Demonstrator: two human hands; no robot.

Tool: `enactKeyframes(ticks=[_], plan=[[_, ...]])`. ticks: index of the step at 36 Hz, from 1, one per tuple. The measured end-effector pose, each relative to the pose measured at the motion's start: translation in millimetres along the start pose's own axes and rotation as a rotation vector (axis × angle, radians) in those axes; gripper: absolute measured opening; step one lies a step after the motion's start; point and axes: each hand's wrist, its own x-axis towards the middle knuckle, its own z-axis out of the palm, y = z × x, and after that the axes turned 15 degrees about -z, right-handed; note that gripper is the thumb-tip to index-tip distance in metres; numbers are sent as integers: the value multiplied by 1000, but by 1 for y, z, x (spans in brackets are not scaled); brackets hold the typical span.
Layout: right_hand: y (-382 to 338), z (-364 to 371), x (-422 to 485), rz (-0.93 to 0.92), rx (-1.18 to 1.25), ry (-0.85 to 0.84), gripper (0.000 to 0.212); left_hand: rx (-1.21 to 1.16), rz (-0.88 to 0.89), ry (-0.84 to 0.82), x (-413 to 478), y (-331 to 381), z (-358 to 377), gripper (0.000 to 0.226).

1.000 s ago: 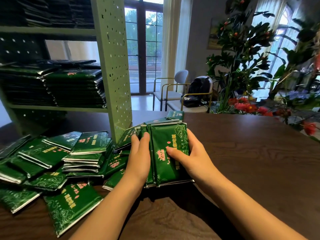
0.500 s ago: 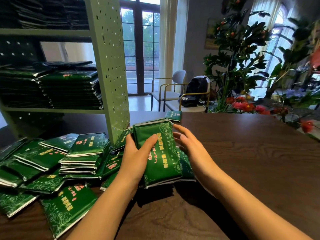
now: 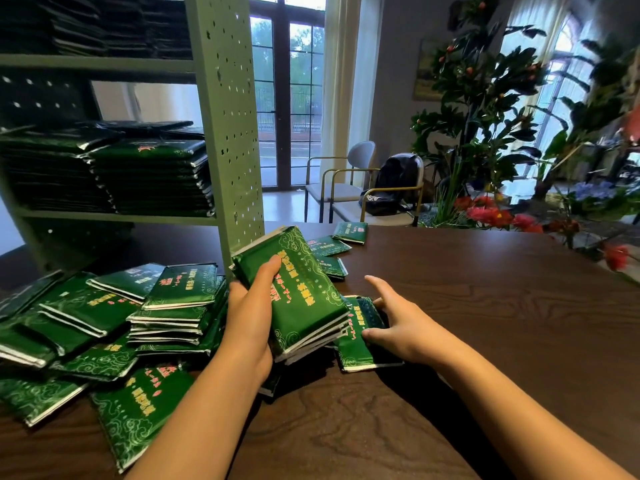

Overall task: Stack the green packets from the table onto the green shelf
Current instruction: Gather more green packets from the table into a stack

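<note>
The left hand (image 3: 249, 317) grips a stack (image 3: 298, 296), thumb on top, fingers beneath. The right hand (image 3: 401, 327) lies spread on a packet (image 3: 353, 355) on the table (image 3: 485, 306), thumb at its edge.

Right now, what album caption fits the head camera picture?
Left hand grips a bundle of green packets; right hand touches a loose packet on the table.

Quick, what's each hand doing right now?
Left hand: grips a bundle of green packets.
Right hand: open, fingers spread, touching a single packet lying on the table.
</note>
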Motion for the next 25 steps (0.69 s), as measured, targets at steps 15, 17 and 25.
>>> enactKeyframes(ticks=[15, 17, 25], plan=[[-12, 12, 0, -71, 299, 238, 72, 75, 19, -1, -1, -7, 3, 61], [-13, 9, 2, 10, 526, 311, 68, 98, 16, -3, -1, -8, 3, 85], [-11, 6, 10, 296, 1373, 463, 53, 128, -2, 23, -2, -5, 3, 116]])
